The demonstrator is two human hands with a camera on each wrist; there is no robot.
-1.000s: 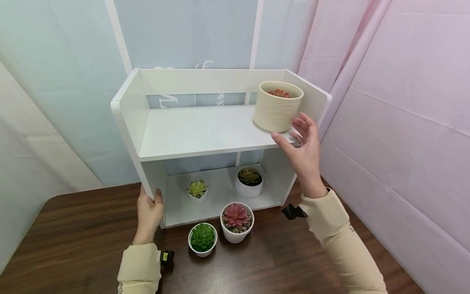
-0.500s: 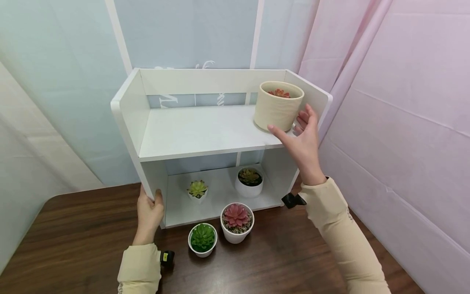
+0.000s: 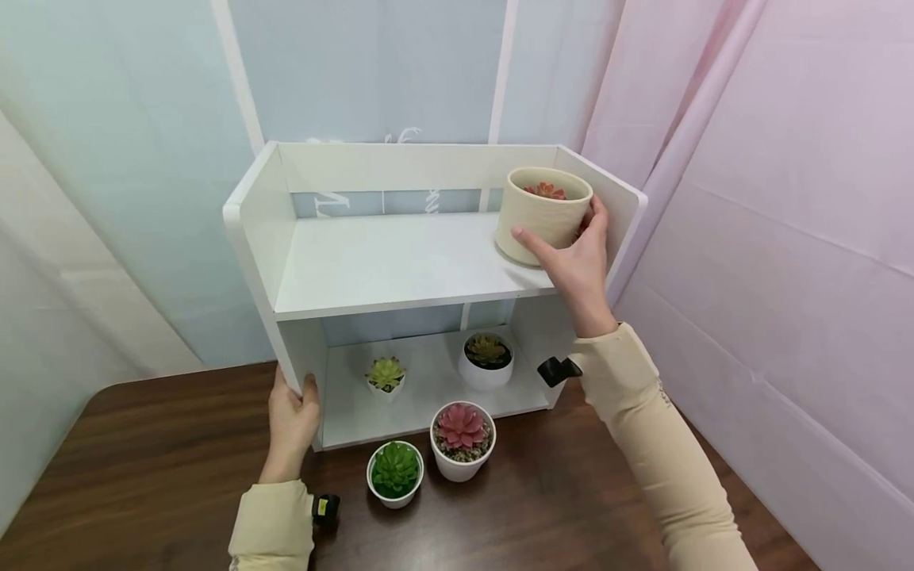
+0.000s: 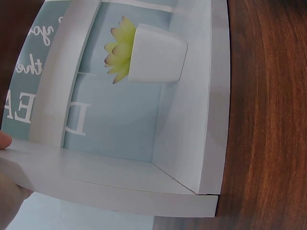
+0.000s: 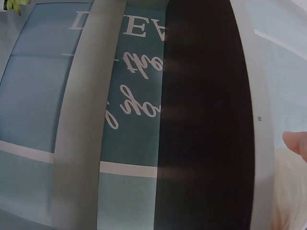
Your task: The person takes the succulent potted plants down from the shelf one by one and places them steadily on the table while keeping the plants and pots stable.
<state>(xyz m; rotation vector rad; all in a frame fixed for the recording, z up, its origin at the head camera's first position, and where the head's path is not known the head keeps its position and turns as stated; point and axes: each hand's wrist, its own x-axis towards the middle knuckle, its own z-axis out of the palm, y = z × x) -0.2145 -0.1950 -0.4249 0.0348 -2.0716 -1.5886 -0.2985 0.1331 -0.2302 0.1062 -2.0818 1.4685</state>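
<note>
My left hand [image 3: 293, 420] grips the lower left side panel of a white two-tier shelf [image 3: 385, 254], thumb on the inner face. On the upper tier at the right stands a wide cream pot [image 3: 539, 218] with a red succulent [image 3: 546, 190] down inside it. My right hand [image 3: 581, 266] holds this pot, thumb across its front and fingers round its right side, partly hidden behind it. In the right wrist view my thumb [image 5: 297, 143] shows by the edge of the cream pot [image 5: 290, 191]. Part of the left hand [image 4: 9, 199] appears in the left wrist view.
On the lower tier sit a small yellow-green succulent [image 3: 385, 373] and a white pot [image 3: 485, 374] with a dark-soiled succulent. Before the shelf, on the brown wooden table [image 3: 171, 444], stand a green succulent [image 3: 396, 469] and a pink one [image 3: 460, 427]. Curtains [image 3: 771, 238] hang behind and right.
The right hand has moved up and forward from beside the cream pot's lower front to close round it. The left hand keeps its grip. The head view has tilted slightly.
</note>
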